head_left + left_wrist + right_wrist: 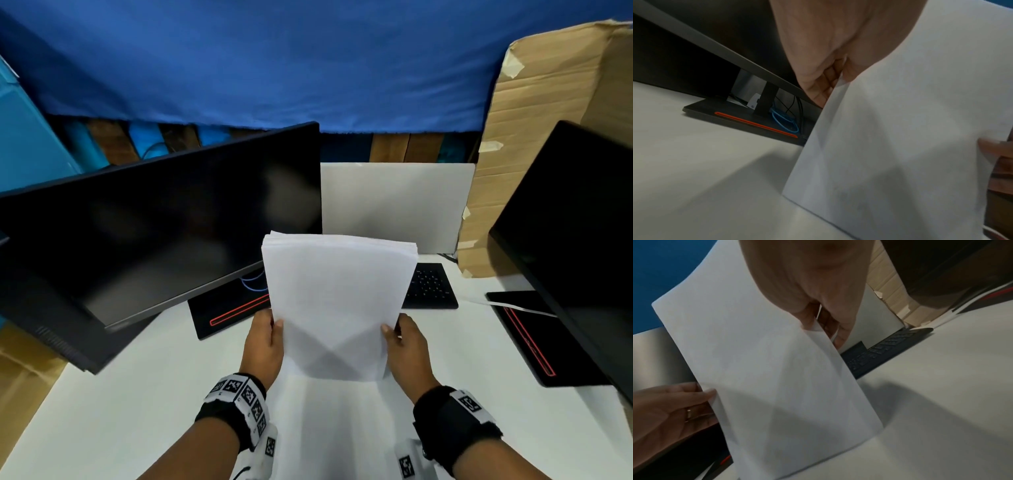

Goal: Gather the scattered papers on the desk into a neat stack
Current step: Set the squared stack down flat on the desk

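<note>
A stack of white papers [337, 301] stands upright on its bottom edge on the white desk [137, 394], in the middle of the head view. My left hand [265, 339] grips its left edge with the thumb on the front. My right hand [406, 342] grips its right edge the same way. In the left wrist view the papers [910, 129] fill the right side, with my left hand [824, 84] pinching the edge. The right wrist view shows the papers [777, 378] held by my right hand [824, 324] and my left hand [674, 405].
A dark monitor [164, 233] on a black base [226, 308] stands at the left. A second monitor [575, 240] stands at the right. A black keyboard [430, 287] lies behind the papers. A white board [394, 202] and brown cardboard [534, 137] lean at the back.
</note>
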Available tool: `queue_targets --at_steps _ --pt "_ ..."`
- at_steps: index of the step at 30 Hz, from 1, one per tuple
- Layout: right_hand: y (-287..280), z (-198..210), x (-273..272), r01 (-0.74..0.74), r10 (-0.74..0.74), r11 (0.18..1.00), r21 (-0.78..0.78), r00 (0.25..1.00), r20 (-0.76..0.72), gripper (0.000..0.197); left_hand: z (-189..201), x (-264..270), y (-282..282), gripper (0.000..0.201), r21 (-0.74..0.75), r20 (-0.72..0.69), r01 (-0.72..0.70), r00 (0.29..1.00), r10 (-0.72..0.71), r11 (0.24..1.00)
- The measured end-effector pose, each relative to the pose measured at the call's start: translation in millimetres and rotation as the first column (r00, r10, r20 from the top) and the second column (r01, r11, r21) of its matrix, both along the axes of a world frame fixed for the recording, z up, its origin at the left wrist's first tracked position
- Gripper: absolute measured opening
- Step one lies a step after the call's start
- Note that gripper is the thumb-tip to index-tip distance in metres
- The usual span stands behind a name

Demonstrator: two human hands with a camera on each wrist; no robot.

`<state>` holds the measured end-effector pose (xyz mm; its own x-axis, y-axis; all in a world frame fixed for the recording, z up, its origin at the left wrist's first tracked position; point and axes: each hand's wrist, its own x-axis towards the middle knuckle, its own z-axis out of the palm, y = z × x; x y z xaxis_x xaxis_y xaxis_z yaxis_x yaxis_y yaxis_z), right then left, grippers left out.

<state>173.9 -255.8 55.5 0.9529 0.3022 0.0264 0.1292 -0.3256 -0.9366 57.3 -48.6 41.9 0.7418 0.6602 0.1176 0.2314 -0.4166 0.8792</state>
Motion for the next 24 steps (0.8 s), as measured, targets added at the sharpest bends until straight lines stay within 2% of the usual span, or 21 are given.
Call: queue_targets --at_steps 4,5,6,8,9,14,16,20,23,24 --pt "-1 15 12 0.011 -0.007 0.996 -0.089 0.999 0.040 0.012 10 3 11 0.011 0.052 -0.060 0.006 0.998 -0.003 0.999" --pt "-3 16 16 -0.004 0.011 0.988 -0.152 0.999 0.044 0.011 11 2 14 0.014 0.044 -0.092 0.018 0.996 -0.014 0.999" --pt "-5 14 19 -0.020 0.032 0.972 -0.233 0.998 0.045 0.018 10 0 16 0.016 0.023 -0.137 0.029 0.990 -0.025 0.999" --pt "-9 1 22 -0.080 0.082 0.919 -0.387 0.997 -0.012 0.033 2 -5 19 0.023 -0.034 -0.250 0.052 0.966 -0.059 0.998" --pt "-12 -8 20 -0.116 0.097 0.893 -0.434 0.993 -0.065 0.034 -6 -10 18 0.029 -0.066 -0.311 0.065 0.947 -0.082 0.996" --pt "-21 -52 0 -0.207 0.091 0.818 -0.537 0.968 -0.235 0.043 -47 -31 6 0.045 -0.231 -0.508 0.065 0.843 -0.177 0.971" --pt "-24 -65 -7 -0.219 0.077 0.796 -0.564 0.961 -0.265 0.039 -56 -35 0 0.045 -0.244 -0.553 0.057 0.812 -0.187 0.968" --pt "-25 -74 -15 -0.207 0.029 0.785 -0.584 0.954 -0.299 0.014 -61 -36 -8 0.038 -0.228 -0.614 0.063 0.765 -0.194 0.972" --pt "-23 -72 -19 -0.171 -0.005 0.798 -0.578 0.957 -0.289 0.002 -62 -34 -10 0.035 -0.200 -0.626 0.069 0.759 -0.182 0.977" --pt "-22 -71 -21 -0.153 -0.024 0.809 -0.567 0.956 -0.293 0.005 -62 -33 -11 0.033 -0.202 -0.626 0.059 0.760 -0.175 0.978"
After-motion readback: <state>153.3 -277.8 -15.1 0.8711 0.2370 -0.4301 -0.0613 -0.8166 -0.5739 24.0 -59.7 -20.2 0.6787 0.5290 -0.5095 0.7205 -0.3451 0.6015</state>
